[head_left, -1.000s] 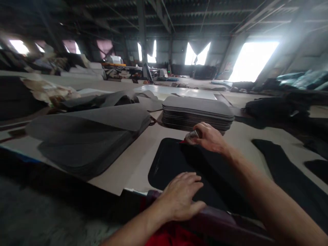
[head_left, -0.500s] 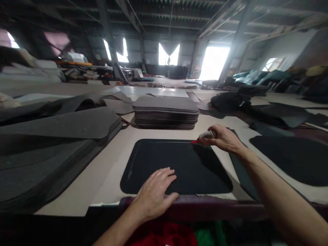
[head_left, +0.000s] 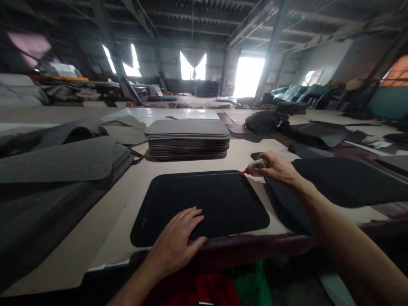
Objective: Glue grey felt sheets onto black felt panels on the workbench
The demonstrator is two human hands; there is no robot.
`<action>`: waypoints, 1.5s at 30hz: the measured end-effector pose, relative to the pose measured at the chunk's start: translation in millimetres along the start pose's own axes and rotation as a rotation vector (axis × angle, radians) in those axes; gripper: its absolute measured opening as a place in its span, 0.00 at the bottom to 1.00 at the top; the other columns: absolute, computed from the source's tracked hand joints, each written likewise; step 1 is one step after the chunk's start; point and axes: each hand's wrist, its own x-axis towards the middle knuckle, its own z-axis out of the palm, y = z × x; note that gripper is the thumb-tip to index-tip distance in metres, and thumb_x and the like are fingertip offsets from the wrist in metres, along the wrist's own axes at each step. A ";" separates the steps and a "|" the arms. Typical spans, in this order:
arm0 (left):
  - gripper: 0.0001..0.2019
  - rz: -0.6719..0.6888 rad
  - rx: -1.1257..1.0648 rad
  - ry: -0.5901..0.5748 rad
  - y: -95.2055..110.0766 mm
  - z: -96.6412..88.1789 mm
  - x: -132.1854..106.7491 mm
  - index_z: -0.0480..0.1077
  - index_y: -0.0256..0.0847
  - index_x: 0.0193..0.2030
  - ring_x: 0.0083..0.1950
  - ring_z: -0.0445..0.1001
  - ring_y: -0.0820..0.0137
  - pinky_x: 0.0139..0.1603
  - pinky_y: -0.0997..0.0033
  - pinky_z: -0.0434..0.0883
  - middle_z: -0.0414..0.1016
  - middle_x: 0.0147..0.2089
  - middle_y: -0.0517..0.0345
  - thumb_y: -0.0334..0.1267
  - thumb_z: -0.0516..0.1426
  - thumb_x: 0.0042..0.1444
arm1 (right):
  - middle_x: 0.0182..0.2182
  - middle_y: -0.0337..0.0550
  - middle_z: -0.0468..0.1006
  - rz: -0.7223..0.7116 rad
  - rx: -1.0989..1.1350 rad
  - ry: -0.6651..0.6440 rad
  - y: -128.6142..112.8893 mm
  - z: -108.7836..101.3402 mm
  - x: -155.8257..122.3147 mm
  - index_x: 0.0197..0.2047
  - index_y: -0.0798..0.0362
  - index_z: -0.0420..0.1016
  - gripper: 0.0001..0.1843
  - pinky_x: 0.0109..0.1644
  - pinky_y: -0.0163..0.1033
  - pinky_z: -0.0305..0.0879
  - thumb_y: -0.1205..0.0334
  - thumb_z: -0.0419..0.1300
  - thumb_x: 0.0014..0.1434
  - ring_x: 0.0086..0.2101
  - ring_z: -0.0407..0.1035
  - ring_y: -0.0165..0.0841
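Note:
A dark mat with rounded corners (head_left: 210, 204) lies flat on the table in front of me. My left hand (head_left: 178, 238) rests on its near edge, fingers stretched out. In my right hand (head_left: 276, 167) is a white squeeze bottle with a red nozzle (head_left: 256, 167), the fingers wrapped round it. The nozzle tip points at the mat's far right corner. A thin pale line, like glue, runs along the far edge and down the left edge of the mat.
Beyond the mat stands a stack of grey mats (head_left: 188, 142). Large dark sheets (head_left: 57, 170) are heaped at the left. Another dark sheet (head_left: 344, 180) lies at the right, with a black bundle (head_left: 266, 122) farther back. The table's front edge (head_left: 236, 250) is draped in maroon cloth.
The view has turned to the right, so the scene sits further left. The red nozzle has travelled right along the far edge to the corner, and the pale line reaches further.

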 end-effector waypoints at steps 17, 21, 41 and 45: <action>0.23 0.080 0.061 0.062 -12.2 11.6 1.3 0.68 0.44 0.63 0.69 0.66 0.56 0.69 0.47 0.67 0.68 0.67 0.51 0.49 0.56 0.64 | 0.37 0.40 0.75 0.050 0.063 -0.145 -14.5 -53.7 -94.1 0.43 0.48 0.74 0.20 0.35 0.38 0.60 0.43 0.66 0.55 0.35 0.69 0.37; 0.23 0.105 0.067 0.069 -14.1 13.3 3.3 0.69 0.43 0.62 0.68 0.66 0.56 0.69 0.47 0.67 0.69 0.67 0.50 0.50 0.56 0.65 | 0.36 0.39 0.75 0.061 0.095 -0.117 -21.5 -60.5 -127.3 0.43 0.47 0.74 0.22 0.34 0.38 0.60 0.39 0.67 0.54 0.34 0.69 0.36; 0.23 0.120 0.039 0.052 -12.9 13.4 7.0 0.70 0.38 0.61 0.69 0.65 0.55 0.70 0.47 0.64 0.69 0.66 0.46 0.49 0.57 0.64 | 0.37 0.42 0.75 0.114 0.297 -0.029 -59.6 -56.3 -185.6 0.43 0.48 0.73 0.23 0.35 0.41 0.66 0.38 0.66 0.57 0.36 0.71 0.39; 0.22 0.143 -0.028 0.119 -13.3 9.1 3.6 0.71 0.38 0.59 0.66 0.68 0.55 0.67 0.49 0.68 0.71 0.64 0.45 0.49 0.58 0.64 | 0.39 0.41 0.74 0.066 0.348 -0.061 -65.2 -49.8 -175.5 0.45 0.48 0.73 0.20 0.38 0.41 0.67 0.42 0.66 0.58 0.38 0.71 0.39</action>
